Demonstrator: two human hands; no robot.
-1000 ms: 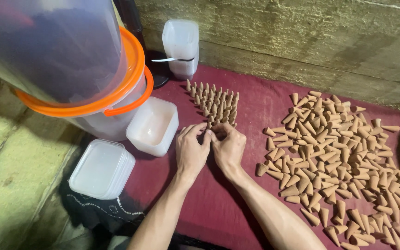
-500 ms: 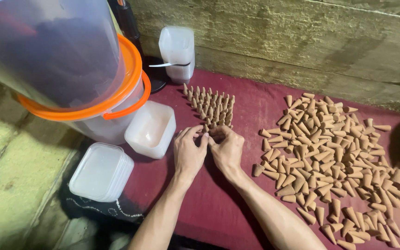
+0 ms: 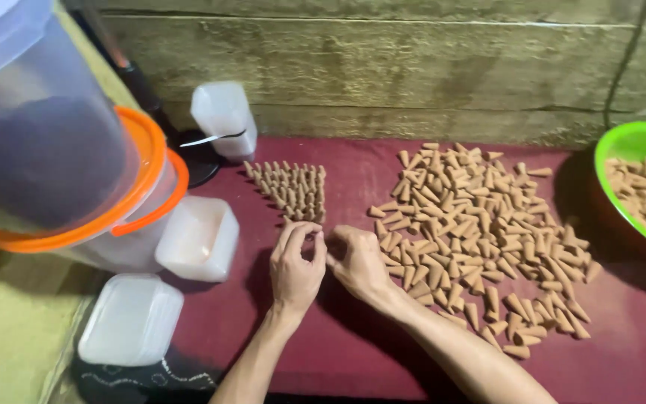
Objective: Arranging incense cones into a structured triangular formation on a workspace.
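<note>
Brown cones cover much of the dark red cloth [image 3: 622, 352]: a loose heap [image 3: 480, 232] lies scattered on its side to the right, and a small block of standing cones [image 3: 293, 191] is set upright in tight rows further back, near the wooden wall [image 3: 413, 75]. Both hands meet just in front of that block. The left hand [image 3: 297, 265] has its fingers curled inward, thumb and fingertips drawn together at the near edge of the rows, apparently pinching a cone, though the cone itself is too hidden to confirm. The right hand [image 3: 360, 262] is cupped beside it, fingertips touching the left hand's; whether it holds cones I cannot tell.

The step in hand looks like standing cones up at the near row of the block, fed from the loose heap. The next move seems to call for a light, steady touch: a cone set point-up close against its neighbours without knocking the rows over.

Around the work, a green bowl [image 3: 637, 150] at the right edge holds more cones. To the left stand a clear bucket with orange rim [image 3: 143, 187], 2 white square tubs [image 3: 200, 239] and [image 3: 132, 318], and a white jar [image 3: 222, 112] at the back.
</note>
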